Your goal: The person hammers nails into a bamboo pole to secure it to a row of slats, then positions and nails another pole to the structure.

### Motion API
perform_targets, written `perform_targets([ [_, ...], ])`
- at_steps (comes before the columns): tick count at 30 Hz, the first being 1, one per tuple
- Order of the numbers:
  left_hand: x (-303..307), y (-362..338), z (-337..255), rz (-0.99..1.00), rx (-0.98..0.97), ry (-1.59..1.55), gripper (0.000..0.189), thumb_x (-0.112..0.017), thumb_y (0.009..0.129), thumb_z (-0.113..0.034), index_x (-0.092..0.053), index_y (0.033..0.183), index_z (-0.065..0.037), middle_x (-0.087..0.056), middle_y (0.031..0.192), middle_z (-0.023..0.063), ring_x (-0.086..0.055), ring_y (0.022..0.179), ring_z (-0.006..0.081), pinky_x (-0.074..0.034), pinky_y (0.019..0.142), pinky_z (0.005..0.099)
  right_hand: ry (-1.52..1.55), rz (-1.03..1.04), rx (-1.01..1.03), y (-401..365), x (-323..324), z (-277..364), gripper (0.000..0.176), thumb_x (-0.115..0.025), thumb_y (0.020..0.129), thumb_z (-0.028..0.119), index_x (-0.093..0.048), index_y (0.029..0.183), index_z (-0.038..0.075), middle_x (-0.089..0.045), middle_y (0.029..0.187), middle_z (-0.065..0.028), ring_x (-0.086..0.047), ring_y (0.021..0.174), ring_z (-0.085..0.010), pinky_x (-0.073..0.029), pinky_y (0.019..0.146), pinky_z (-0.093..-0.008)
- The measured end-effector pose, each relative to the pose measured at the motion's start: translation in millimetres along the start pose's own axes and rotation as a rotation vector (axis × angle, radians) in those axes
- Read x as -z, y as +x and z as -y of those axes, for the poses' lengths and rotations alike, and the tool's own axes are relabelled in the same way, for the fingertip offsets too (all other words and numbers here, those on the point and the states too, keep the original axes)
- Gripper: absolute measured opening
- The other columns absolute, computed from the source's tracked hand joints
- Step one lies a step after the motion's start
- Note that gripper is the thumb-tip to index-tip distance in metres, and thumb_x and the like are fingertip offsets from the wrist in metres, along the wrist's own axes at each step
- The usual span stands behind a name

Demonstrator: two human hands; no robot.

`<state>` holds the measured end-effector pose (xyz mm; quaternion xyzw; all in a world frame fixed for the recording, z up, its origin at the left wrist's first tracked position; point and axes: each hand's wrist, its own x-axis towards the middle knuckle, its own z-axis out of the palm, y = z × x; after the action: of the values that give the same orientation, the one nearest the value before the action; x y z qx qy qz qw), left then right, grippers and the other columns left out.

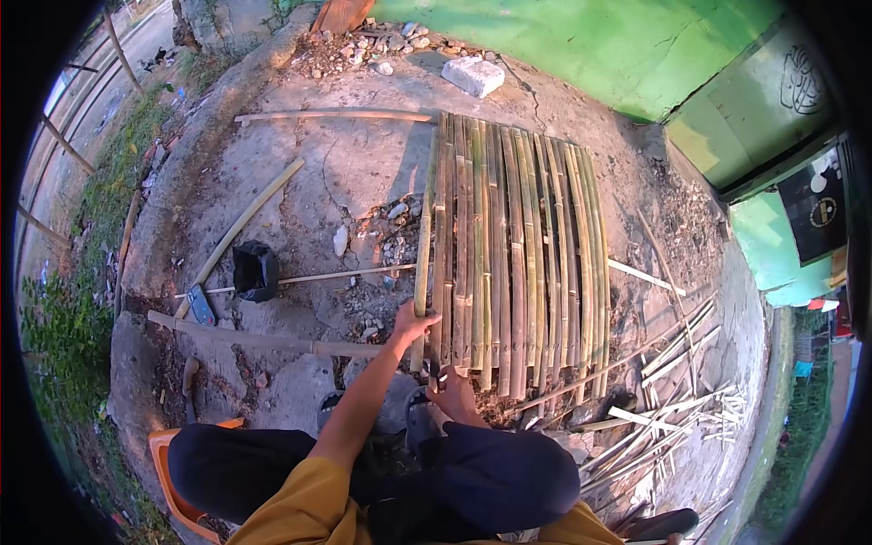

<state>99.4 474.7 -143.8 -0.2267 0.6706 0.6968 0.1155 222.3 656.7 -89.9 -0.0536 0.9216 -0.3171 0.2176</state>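
Note:
A panel of long bamboo slats lies in front of me, the slats side by side across crosswise bamboo strips. My left hand is closed around the leftmost slat near its lower end, thumb reaching toward its neighbour. Just below and to the right, my right hand is closed at the slats' near ends, fingers pinched at a small dark piece. I cannot tell what that dark piece is. The lower crosswise strip sticks out far to the left of the panel.
Left of the panel are a black bag, a blue phone and a knife-like tool with a wooden handle. Cut bamboo strips pile up at the right. A white block sits near the green wall. An orange chair shows beneath me.

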Motion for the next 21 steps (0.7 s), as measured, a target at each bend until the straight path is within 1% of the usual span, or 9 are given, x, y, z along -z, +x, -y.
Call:
perform_targets([
  [2,1.0,3.6,2.8,0.024,0.014,-0.004,0.038,-0.089,0.076,-0.017,-0.062,0.097,-0.001,-0.067,0.078,0.0061,-0.061,0.055,0.0137,-0.051,0.046,0.0313,-0.015,-0.017,0.025,-2.0,0.0,1.1,0.047,-0.086,0.073,0.030,-0.059,0.104,0.006,-0.065,0.064,-0.0082,-0.066,0.059,-0.0242,-0.054,0.059,-0.0395],
  [4,1.0,9.4,4.8,0.036,0.026,-0.010,0.038,-0.089,0.076,-0.017,-0.062,0.097,-0.001,-0.068,0.078,0.0061,-0.062,0.056,0.0141,-0.052,0.046,0.0316,-0.030,-0.045,0.052,2.1,-1.6,0.2,0.048,-0.086,0.074,0.031,-0.059,0.104,0.006,-0.065,0.063,-0.0080,-0.065,0.058,-0.0242,-0.053,0.058,-0.0394],
  [5,-2.5,10.7,7.3,-0.013,0.031,-0.001,0.039,-0.089,0.076,-0.017,-0.062,0.098,-0.001,-0.068,0.080,0.0064,-0.063,0.058,0.0147,-0.053,0.046,0.0318,-0.042,-0.068,0.075,2.9,-2.9,-0.9,0.049,-0.087,0.074,0.032,-0.058,0.105,0.006,-0.064,0.063,-0.0078,-0.065,0.056,-0.0242,-0.053,0.057,-0.0393],
  [6,-5.5,10.6,10.7,-0.059,0.038,0.010,0.040,-0.089,0.076,-0.018,-0.062,0.099,-0.001,-0.068,0.081,0.0067,-0.064,0.060,0.0154,-0.054,0.046,0.0319,-0.043,-0.066,0.072,2.8,-5.5,-4.2,0.049,-0.087,0.074,0.032,-0.058,0.105,0.006,-0.064,0.063,-0.0078,-0.065,0.056,-0.0242,-0.053,0.057,-0.0393],
  [9,-10.9,14.4,19.7,-0.064,0.023,-0.015,0.042,-0.089,0.076,-0.018,-0.062,0.103,-0.001,-0.069,0.085,0.0080,-0.066,0.064,0.0167,-0.057,0.047,0.0321,-0.080,-0.092,0.069,1.9,-8.4,-8.9,0.051,-0.087,0.074,0.032,-0.057,0.105,0.006,-0.065,0.063,-0.0080,-0.066,0.057,-0.0248,-0.053,0.057,-0.0390],
  [12,-9.4,14.5,21.8,-0.033,-0.006,-0.019,0.045,-0.090,0.075,-0.019,-0.062,0.105,-0.001,-0.069,0.087,0.0094,-0.067,0.066,0.0175,-0.058,0.048,0.0322,-0.054,-0.064,0.042,2.5,-7.0,-11.6,0.052,-0.087,0.074,0.032,-0.055,0.107,0.007,-0.065,0.064,-0.0090,-0.067,0.059,-0.0260,-0.054,0.058,-0.0397],
  [19,-11.8,25.9,37.2,-0.070,0.019,0.013,0.047,-0.090,0.075,-0.021,-0.062,0.107,0.000,-0.070,0.089,0.0103,-0.069,0.067,0.0191,-0.059,0.048,0.0332,-0.073,-0.036,0.084,6.0,-5.4,-11.7,0.056,-0.088,0.074,0.034,-0.055,0.108,0.006,-0.066,0.065,-0.0102,-0.068,0.061,-0.0263,-0.055,0.059,-0.0396],
  [21,-10.8,24.3,32.8,-0.023,0.040,0.020,0.047,-0.090,0.076,-0.023,-0.061,0.107,-0.001,-0.070,0.089,0.0102,-0.069,0.069,0.0193,-0.059,0.048,0.0336,-0.074,-0.022,0.075,6.0,-5.7,-13.2,0.056,-0.088,0.074,0.035,-0.055,0.108,0.005,-0.066,0.065,-0.0102,-0.068,0.061,-0.0263,-0.055,0.060,-0.0396],
])
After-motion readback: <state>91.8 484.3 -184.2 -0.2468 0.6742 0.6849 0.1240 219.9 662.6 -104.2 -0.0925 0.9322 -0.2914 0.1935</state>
